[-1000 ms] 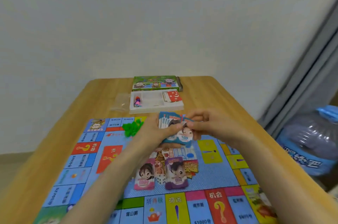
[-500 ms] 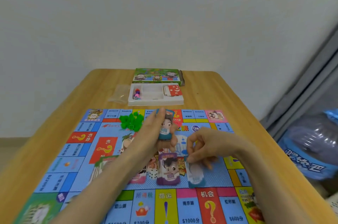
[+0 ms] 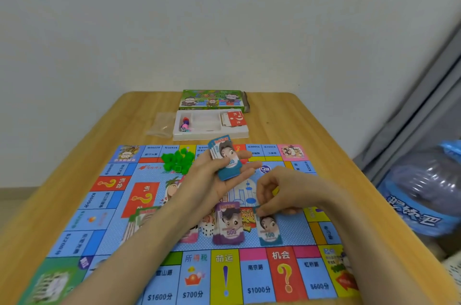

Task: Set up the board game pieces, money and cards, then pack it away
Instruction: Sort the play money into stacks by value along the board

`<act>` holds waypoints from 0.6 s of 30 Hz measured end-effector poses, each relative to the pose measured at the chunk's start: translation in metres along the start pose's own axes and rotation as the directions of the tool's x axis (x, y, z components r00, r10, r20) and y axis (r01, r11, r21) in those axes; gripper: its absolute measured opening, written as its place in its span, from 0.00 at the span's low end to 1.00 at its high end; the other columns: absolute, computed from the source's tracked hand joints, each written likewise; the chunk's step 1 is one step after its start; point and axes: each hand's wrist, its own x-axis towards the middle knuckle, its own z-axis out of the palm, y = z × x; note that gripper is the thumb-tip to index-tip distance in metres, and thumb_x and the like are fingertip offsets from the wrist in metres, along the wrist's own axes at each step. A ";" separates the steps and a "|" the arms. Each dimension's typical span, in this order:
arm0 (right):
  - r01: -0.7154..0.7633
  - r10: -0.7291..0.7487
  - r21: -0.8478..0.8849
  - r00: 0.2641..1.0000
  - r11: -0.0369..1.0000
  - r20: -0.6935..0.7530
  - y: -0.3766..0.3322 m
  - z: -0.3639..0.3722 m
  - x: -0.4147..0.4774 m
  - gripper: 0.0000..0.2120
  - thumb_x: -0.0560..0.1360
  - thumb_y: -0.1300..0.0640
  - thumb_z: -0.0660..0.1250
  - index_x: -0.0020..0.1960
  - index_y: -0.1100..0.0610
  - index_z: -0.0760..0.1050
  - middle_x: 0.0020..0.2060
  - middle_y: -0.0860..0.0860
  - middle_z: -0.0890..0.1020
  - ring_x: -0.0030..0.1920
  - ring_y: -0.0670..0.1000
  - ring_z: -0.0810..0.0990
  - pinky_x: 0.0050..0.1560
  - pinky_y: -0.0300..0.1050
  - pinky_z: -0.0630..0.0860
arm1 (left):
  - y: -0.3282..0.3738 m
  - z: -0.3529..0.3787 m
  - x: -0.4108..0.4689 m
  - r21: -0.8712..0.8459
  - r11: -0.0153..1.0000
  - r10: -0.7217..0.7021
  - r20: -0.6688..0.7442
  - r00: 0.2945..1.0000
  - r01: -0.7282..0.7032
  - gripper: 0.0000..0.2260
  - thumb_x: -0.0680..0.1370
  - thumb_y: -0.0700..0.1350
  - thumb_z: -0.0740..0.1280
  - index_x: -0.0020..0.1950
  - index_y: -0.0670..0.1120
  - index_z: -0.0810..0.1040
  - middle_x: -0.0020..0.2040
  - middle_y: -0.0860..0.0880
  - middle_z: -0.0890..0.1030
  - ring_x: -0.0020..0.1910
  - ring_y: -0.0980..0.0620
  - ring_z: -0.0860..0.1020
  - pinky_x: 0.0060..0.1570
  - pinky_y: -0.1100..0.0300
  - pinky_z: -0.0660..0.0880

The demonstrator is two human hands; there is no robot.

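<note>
Both bare forearms reached in from the worktop's near edge toward its middle. The left hand (image 3: 214,185) lay palm up, thumb pressing a stack of blue notes (image 3: 225,157) against its fingers. The right hand (image 3: 279,195), just beside it and lower, curled knuckles-up, fingertips pinching the far end of a single blue note (image 3: 269,232).

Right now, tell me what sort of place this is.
Probably a room at home: a wooden table against a plain wall, a game board spread on it, a water bottle beside it.
</note>
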 end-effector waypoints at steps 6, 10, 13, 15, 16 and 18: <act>0.048 -0.045 0.011 0.986 0.999 -0.163 0.003 0.003 0.000 0.10 0.71 0.53 0.73 0.43 0.57 0.76 0.23 0.48 0.71 0.22 0.46 0.66 0.24 0.37 0.64 | -0.001 -0.003 -0.003 0.132 0.991 -0.002 0.010 1.000 0.001 0.11 0.79 0.33 0.58 0.59 0.40 0.73 0.50 0.40 0.84 0.49 0.41 0.83 0.42 0.58 0.81; 0.273 -0.079 0.290 0.839 0.917 -0.539 0.000 0.006 0.004 0.09 0.78 0.57 0.64 0.42 0.60 0.74 0.24 0.51 0.69 0.21 0.46 0.63 0.21 0.35 0.60 | -0.001 -0.004 -0.006 0.232 0.973 -0.018 0.000 1.000 0.017 0.09 0.78 0.34 0.61 0.57 0.41 0.74 0.47 0.42 0.85 0.44 0.43 0.84 0.37 0.62 0.81; 0.465 -0.105 0.395 0.742 0.792 -0.662 -0.006 0.011 0.006 0.06 0.78 0.58 0.63 0.43 0.58 0.73 0.27 0.48 0.74 0.22 0.47 0.68 0.22 0.38 0.63 | -0.002 -0.006 -0.006 0.296 0.954 -0.046 -0.016 0.999 0.049 0.08 0.78 0.33 0.62 0.55 0.41 0.74 0.44 0.43 0.85 0.41 0.44 0.84 0.35 0.62 0.81; 0.531 -0.160 0.384 0.717 0.755 -0.678 -0.009 0.016 0.007 0.01 0.76 0.58 0.65 0.47 0.56 0.75 0.32 0.46 0.77 0.25 0.48 0.72 0.23 0.39 0.67 | -0.002 -0.006 -0.006 0.332 0.942 -0.054 -0.025 0.998 0.059 0.08 0.77 0.33 0.64 0.54 0.41 0.75 0.43 0.43 0.85 0.39 0.45 0.85 0.33 0.63 0.80; 0.553 -0.184 0.375 0.709 0.744 -0.681 -0.009 0.018 0.007 0.02 0.75 0.60 0.67 0.48 0.56 0.75 0.34 0.45 0.78 0.26 0.48 0.73 0.24 0.39 0.68 | -0.002 -0.006 -0.007 0.351 0.934 -0.055 -0.028 0.998 0.061 0.08 0.77 0.33 0.65 0.54 0.41 0.75 0.42 0.43 0.85 0.39 0.45 0.85 0.33 0.64 0.80; 0.580 -0.222 0.359 0.700 0.731 -0.679 -0.010 0.020 0.007 0.06 0.74 0.62 0.68 0.49 0.55 0.75 0.37 0.45 0.78 0.27 0.48 0.74 0.26 0.39 0.70 | -0.002 -0.006 -0.007 0.400 0.914 -0.058 -0.032 0.998 0.066 0.09 0.76 0.33 0.66 0.54 0.42 0.76 0.41 0.43 0.85 0.37 0.47 0.84 0.31 0.64 0.79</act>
